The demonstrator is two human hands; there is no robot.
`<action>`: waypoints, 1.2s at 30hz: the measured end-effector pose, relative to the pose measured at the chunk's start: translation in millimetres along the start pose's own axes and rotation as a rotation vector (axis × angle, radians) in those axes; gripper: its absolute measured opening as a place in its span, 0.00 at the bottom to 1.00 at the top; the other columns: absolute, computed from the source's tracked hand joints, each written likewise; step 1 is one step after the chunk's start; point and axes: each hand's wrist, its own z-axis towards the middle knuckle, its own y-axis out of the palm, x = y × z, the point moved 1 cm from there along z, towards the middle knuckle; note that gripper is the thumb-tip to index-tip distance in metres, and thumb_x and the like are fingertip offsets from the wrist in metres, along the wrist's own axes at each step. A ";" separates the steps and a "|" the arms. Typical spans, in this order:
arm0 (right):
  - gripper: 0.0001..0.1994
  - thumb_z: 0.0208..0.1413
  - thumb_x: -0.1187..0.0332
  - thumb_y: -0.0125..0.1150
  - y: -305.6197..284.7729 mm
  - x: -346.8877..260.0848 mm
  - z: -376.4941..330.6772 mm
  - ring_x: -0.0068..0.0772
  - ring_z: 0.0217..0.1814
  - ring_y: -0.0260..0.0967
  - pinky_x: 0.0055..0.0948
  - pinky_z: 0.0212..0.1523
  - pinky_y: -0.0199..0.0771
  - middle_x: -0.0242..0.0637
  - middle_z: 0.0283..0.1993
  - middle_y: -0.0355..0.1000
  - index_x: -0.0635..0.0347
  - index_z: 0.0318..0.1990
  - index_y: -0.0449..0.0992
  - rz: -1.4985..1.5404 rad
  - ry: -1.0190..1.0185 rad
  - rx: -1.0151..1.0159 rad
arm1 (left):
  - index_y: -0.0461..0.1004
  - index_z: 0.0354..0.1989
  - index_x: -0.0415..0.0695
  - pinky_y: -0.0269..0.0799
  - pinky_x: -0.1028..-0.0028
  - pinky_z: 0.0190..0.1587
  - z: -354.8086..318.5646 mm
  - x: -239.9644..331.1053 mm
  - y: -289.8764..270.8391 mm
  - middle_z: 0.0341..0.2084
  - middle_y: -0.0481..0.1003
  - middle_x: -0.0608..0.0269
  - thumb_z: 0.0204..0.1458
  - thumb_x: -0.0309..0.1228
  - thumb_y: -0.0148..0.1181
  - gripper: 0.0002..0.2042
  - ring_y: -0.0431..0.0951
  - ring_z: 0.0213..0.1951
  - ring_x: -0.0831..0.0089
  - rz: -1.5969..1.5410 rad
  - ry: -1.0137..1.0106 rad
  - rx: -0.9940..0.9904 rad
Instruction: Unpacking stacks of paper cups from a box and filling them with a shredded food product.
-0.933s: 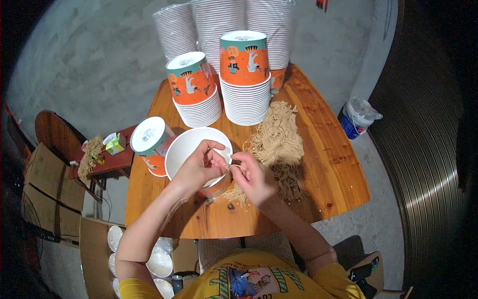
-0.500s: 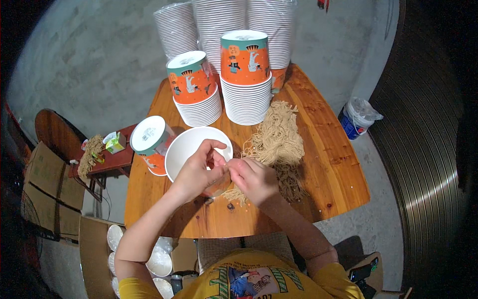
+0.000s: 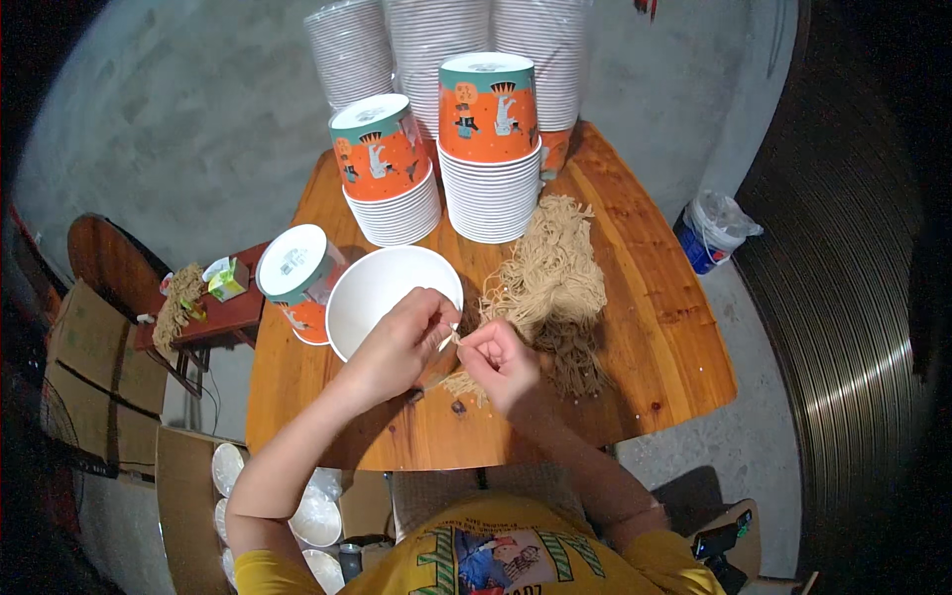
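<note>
Over the near rim of an open white paper tub (image 3: 372, 283), my left hand (image 3: 402, 342) is closed, its thumb and fingertips pinching a short tan strand (image 3: 456, 338). My right hand (image 3: 504, 367) meets it from the right, its thumb and forefinger pinched on the same strand. A tiny white bit shows at the left fingertips; I cannot make out what it is. Just beyond my right hand lies a heap of tan yarn-like strands (image 3: 555, 268), and a few loose strands trail out below my hands.
Upside-down stacks of orange and green paper tubs (image 3: 488, 109) stand behind, with tall wrapped white stacks (image 3: 436, 50) farther back. A shorter tub stack (image 3: 297, 266) is at the left. Beyond the wooden table (image 3: 674, 347) are a red bench (image 3: 233, 309), a bucket (image 3: 712, 233) and a cardboard box (image 3: 188, 506).
My left fingers have curled in closer together. My right hand has turned, its thumb and forefinger now showing in a pinch on the strand. The view has shifted slightly.
</note>
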 end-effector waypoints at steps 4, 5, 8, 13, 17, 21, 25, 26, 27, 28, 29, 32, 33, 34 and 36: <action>0.04 0.58 0.79 0.51 5.0 8.8 -4.0 0.07 0.24 0.55 0.12 0.24 0.53 0.21 0.23 0.61 0.62 0.36 0.64 0.022 0.006 0.016 | 0.65 0.33 0.38 0.65 0.67 0.40 0.2 2.5 -0.8 0.29 0.66 0.54 0.52 0.21 0.53 0.03 0.68 0.36 0.57 0.086 0.141 0.007; 0.04 0.58 0.79 0.51 5.4 10.4 -4.7 0.08 0.25 0.55 0.13 0.25 0.54 0.22 0.24 0.62 0.62 0.36 0.64 0.027 -0.008 0.026 | 0.65 0.32 0.38 0.64 0.66 0.40 0.3 4.5 -1.2 0.29 0.65 0.53 0.51 0.22 0.53 0.03 0.68 0.37 0.56 0.105 0.146 -0.002; 0.04 0.58 0.79 0.51 6.4 12.8 -6.2 0.09 0.26 0.56 0.13 0.27 0.55 0.23 0.25 0.63 0.61 0.35 0.64 0.045 0.011 0.015 | 0.65 0.32 0.39 0.64 0.67 0.41 -0.2 5.8 -1.3 0.29 0.65 0.54 0.53 0.23 0.53 0.03 0.68 0.37 0.56 0.140 0.180 0.019; 0.04 0.58 0.79 0.50 8.0 13.7 -7.4 0.09 0.28 0.56 0.14 0.29 0.56 0.23 0.27 0.62 0.60 0.34 0.63 0.087 0.003 0.018 | 0.66 0.32 0.39 0.64 0.67 0.41 0.0 6.2 -3.8 0.29 0.65 0.55 0.54 0.25 0.53 0.03 0.68 0.37 0.56 0.144 0.152 -0.014; 0.05 0.57 0.80 0.49 6.8 13.5 -7.9 0.10 0.28 0.55 0.14 0.28 0.55 0.23 0.26 0.60 0.60 0.34 0.62 0.095 0.000 -0.006 | 0.66 0.33 0.40 0.64 0.67 0.41 -0.6 6.5 -3.9 0.30 0.65 0.55 0.55 0.25 0.52 0.04 0.68 0.37 0.56 0.106 0.106 -0.020; 0.05 0.57 0.80 0.50 3.8 19.3 -7.0 0.10 0.27 0.55 0.14 0.28 0.55 0.23 0.26 0.60 0.60 0.33 0.62 0.053 -0.063 -0.012 | 0.65 0.33 0.40 0.64 0.67 0.41 0.3 4.8 -3.8 0.30 0.65 0.55 0.55 0.25 0.52 0.03 0.68 0.37 0.57 0.094 0.089 -0.022; 0.06 0.55 0.79 0.52 1.8 18.2 -8.0 0.13 0.27 0.61 0.15 0.28 0.60 0.27 0.27 0.65 0.61 0.37 0.62 0.097 -0.017 -0.004 | 0.65 0.33 0.40 0.65 0.68 0.40 0.1 6.3 -5.3 0.30 0.65 0.55 0.55 0.25 0.51 0.03 0.68 0.36 0.58 0.092 0.067 -0.039; 0.07 0.55 0.78 0.53 2.8 14.6 -8.8 0.14 0.29 0.63 0.16 0.29 0.62 0.29 0.28 0.67 0.62 0.38 0.62 0.158 0.056 0.025 | 0.65 0.33 0.40 0.65 0.68 0.40 -0.1 5.9 -5.8 0.31 0.65 0.56 0.56 0.25 0.51 0.03 0.68 0.36 0.59 0.081 0.060 -0.040; 0.07 0.55 0.78 0.53 6.0 7.2 -8.5 0.14 0.29 0.63 0.16 0.29 0.62 0.29 0.28 0.67 0.62 0.38 0.62 0.159 0.057 0.023 | 0.65 0.33 0.40 0.65 0.68 0.40 -0.5 5.5 -6.2 0.31 0.65 0.56 0.56 0.25 0.51 0.03 0.68 0.36 0.59 0.081 0.059 -0.038; 0.08 0.56 0.77 0.54 10.4 -2.1 -7.0 0.14 0.30 0.64 0.18 0.29 0.64 0.31 0.29 0.69 0.61 0.40 0.62 0.140 0.060 0.048 | 0.65 0.33 0.40 0.65 0.68 0.40 -1.0 5.2 -6.6 0.31 0.65 0.56 0.56 0.25 0.51 0.03 0.68 0.35 0.59 0.069 0.057 -0.044; 0.09 0.56 0.76 0.54 12.9 -6.8 -5.6 0.15 0.31 0.66 0.20 0.29 0.66 0.32 0.29 0.70 0.61 0.42 0.62 0.121 0.063 0.072 | 0.65 0.33 0.40 0.65 0.69 0.40 -1.6 4.8 -7.1 0.31 0.65 0.56 0.56 0.25 0.51 0.03 0.68 0.35 0.60 0.058 0.056 -0.050; 0.09 0.56 0.74 0.56 6.9 1.7 -3.0 0.13 0.31 0.67 0.21 0.28 0.67 0.32 0.29 0.72 0.60 0.43 0.64 -0.052 0.112 0.047 | 0.66 0.33 0.40 0.65 0.70 0.40 2.2 3.3 -4.2 0.31 0.65 0.57 0.56 0.26 0.51 0.03 0.68 0.35 0.61 0.040 0.076 -0.070; 0.09 0.56 0.74 0.56 7.4 3.0 -2.3 0.13 0.31 0.67 0.21 0.28 0.67 0.32 0.29 0.72 0.60 0.43 0.64 -0.050 0.112 0.044 | 0.66 0.33 0.40 0.65 0.70 0.40 1.3 3.4 -4.6 0.31 0.65 0.57 0.56 0.26 0.51 0.03 0.68 0.35 0.61 0.042 0.074 -0.068; 0.08 0.56 0.74 0.56 8.0 3.3 -1.6 0.11 0.29 0.65 0.20 0.27 0.66 0.29 0.27 0.71 0.59 0.41 0.65 -0.156 0.043 0.055 | 0.66 0.32 0.40 0.65 0.68 0.40 0.5 3.8 -4.7 0.30 0.65 0.56 0.56 0.25 0.52 0.03 0.69 0.35 0.60 0.043 0.083 -0.067; 0.06 0.56 0.74 0.56 9.8 3.4 -1.2 0.10 0.27 0.64 0.18 0.25 0.65 0.27 0.25 0.70 0.59 0.39 0.65 -0.261 -0.028 0.065 | 0.66 0.32 0.40 0.65 0.67 0.39 -0.3 3.8 -5.4 0.30 0.65 0.56 0.55 0.25 0.52 0.03 0.69 0.35 0.58 0.044 0.093 -0.064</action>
